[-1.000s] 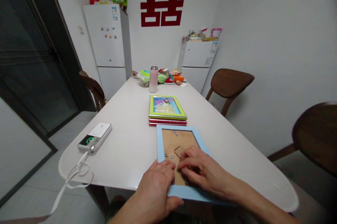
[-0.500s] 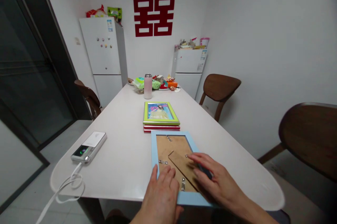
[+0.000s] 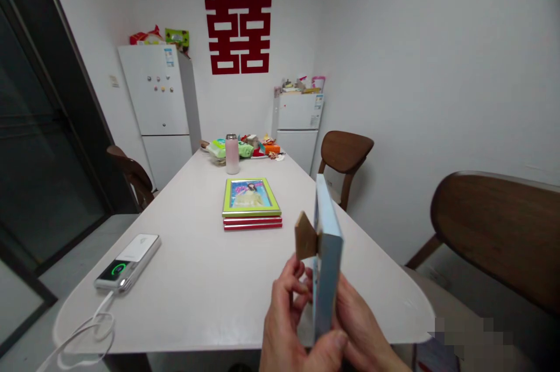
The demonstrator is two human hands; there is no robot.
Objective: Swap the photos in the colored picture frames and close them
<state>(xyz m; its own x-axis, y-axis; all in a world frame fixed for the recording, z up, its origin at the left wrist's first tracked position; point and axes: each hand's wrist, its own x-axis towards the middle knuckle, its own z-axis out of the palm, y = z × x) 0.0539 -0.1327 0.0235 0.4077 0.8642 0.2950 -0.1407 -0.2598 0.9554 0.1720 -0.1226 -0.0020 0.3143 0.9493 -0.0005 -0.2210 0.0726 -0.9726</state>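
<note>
I hold a light blue picture frame (image 3: pixel 327 255) upright and edge-on above the near end of the white table (image 3: pixel 201 279). Its brown cardboard stand (image 3: pixel 305 240) juts out to the left from the back. My left hand (image 3: pixel 292 325) grips the frame's lower part, the thumb across the bottom edge and the fingers curled by the stand. My right hand (image 3: pixel 365 334) is closed on the frame's right side. Farther up the table lies a stack of frames (image 3: pixel 251 204), a green one with a photo on top of red ones.
A white power bank (image 3: pixel 128 263) with a glowing display and a white cable (image 3: pixel 83 331) lies at the left. A pink bottle (image 3: pixel 231 154) and snack packets stand at the far end. Wooden chairs (image 3: pixel 503 232) sit to the right and left; two white fridges stand behind.
The blue frame lay face down on the table with both hands on its back; now both hands have lifted it upright, edge towards me, with the stand folded out. The camera view has tilted up.
</note>
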